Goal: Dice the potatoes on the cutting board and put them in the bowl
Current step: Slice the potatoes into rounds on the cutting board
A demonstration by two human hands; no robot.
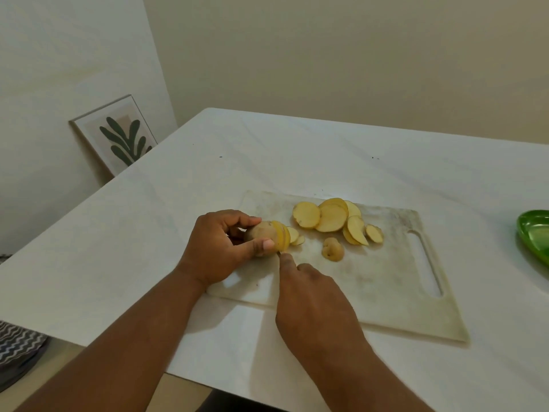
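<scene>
Covering most of the view, the white desk [297, 150] carries the cutting board [386, 281]; a green bowl [534, 233] sits far right. Left hand [217, 248] fingers curl round the half-sliced potato [263, 234]. Right hand [315, 304] grips a barely visible knife. Slices [329, 217] lie mid-board.

- White table [297, 150], cloth-like top w/ faint creases, few dark specks on it.
- Framed print [117, 135], green leaf motif on beige, on the floor leaning vs the left wall, just past table's far-left edge.
- Zigzag grey/white fabric [17, 349] at lower left, below table edge.
- Plain pale walls [326, 55] behind.
</scene>
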